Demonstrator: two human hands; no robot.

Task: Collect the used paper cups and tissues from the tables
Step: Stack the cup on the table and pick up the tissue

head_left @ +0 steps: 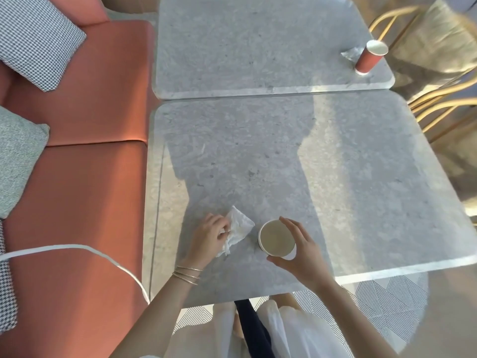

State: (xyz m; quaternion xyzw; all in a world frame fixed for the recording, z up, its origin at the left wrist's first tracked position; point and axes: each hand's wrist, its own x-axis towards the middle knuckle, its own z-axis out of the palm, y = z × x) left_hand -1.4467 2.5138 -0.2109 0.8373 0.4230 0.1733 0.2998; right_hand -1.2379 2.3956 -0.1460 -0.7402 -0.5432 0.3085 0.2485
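While low, left grip (210,235) on tissue (238,228) (curled).

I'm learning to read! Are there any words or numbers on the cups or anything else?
None to read.
The near cup shows only its plain inside.
The far cup has a plain red side.
The tissue is blank.

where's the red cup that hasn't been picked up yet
In the head view, the red cup stands near the right-hand corner of the far table, just right of a crumpled tissue and beside the cane chair.
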